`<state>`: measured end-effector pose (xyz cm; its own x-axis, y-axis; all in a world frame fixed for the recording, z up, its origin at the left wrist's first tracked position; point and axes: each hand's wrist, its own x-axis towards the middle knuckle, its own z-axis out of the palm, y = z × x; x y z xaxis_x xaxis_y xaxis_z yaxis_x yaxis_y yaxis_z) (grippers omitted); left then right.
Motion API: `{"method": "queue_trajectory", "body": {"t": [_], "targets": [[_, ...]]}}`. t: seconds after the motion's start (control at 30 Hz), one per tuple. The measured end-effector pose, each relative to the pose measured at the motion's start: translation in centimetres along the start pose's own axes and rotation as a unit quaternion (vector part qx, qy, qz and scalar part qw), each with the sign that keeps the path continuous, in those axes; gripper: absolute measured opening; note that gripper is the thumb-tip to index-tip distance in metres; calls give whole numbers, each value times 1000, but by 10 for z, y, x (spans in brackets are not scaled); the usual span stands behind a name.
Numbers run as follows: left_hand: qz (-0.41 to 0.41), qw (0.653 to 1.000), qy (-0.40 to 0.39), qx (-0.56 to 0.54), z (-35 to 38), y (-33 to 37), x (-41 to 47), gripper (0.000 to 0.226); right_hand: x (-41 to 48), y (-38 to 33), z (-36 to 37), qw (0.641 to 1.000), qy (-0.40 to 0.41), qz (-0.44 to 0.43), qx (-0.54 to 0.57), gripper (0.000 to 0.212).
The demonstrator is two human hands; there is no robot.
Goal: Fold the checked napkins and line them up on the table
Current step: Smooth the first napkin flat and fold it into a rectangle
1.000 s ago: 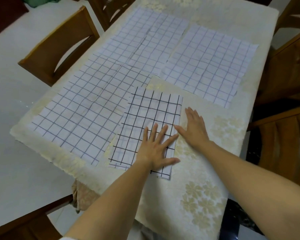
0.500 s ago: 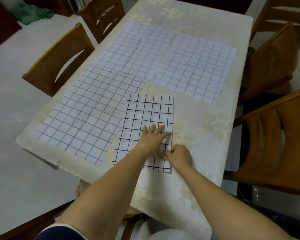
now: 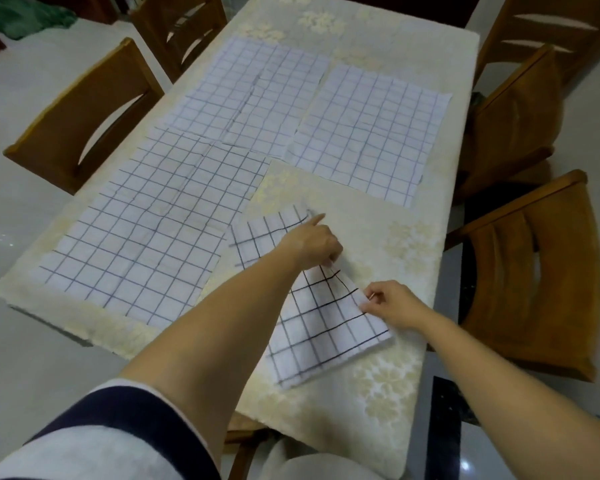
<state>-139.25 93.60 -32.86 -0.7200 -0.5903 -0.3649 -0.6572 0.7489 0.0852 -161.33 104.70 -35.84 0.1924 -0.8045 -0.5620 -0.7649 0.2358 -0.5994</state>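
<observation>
Now the folded napkin (image 3: 323, 327) lies at the 5 o'clock part of the table (image 3: 388, 393). The left hand (image 3: 312, 242) curls its fingers on the napkin's middle, one finger sticking out. The right hand (image 3: 392, 303) pinches the edge at 3 o'clock. Three flat napkins (image 3: 142, 230) lie from 9 to 1 o'clock.

Thin matt checked cloth napkins (image 3: 160, 233) lie on a cream flower-patterned bench (image 3: 371, 403) cover of soft, nubbly fabric, beside smooth wooden chairs (image 3: 541, 271) on a glossy floor (image 3: 32, 368)
</observation>
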Motion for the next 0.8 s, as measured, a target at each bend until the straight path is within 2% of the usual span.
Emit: {"method": "queue_trajectory", "body": {"t": [0.1,0.23,0.37,0.43,0.57,0.63,0.7,0.73,0.8], "targets": [[-82,992,-28,-89,-2,-13,-2,20,14,20,-36,1000,10,23,-13,12],[-179,961,-15,-209,3,-34,-10,23,33,37,-71,995,93,41,23,9],[-256,935,11,-244,20,-54,-26,24,55,53,-85,975,172,76,120,6],[-285,924,15,-253,33,-61,-32,26,63,59,-84,965,211,91,125,7],[-318,905,49,-278,50,-64,-33,29,62,40,-68,943,326,56,26,17],[-324,920,109,-189,54,-58,-32,35,60,19,-52,923,380,-3,-57,28],[-325,919,195,-106,57,-38,-33,44,61,-9,-25,918,375,-65,-108,39],[-315,917,226,-98,60,-25,-33,46,61,-25,-9,922,354,-86,-131,45],[-272,928,230,-112,73,-1,-31,48,64,-55,24,935,291,-97,-176,53]]}}
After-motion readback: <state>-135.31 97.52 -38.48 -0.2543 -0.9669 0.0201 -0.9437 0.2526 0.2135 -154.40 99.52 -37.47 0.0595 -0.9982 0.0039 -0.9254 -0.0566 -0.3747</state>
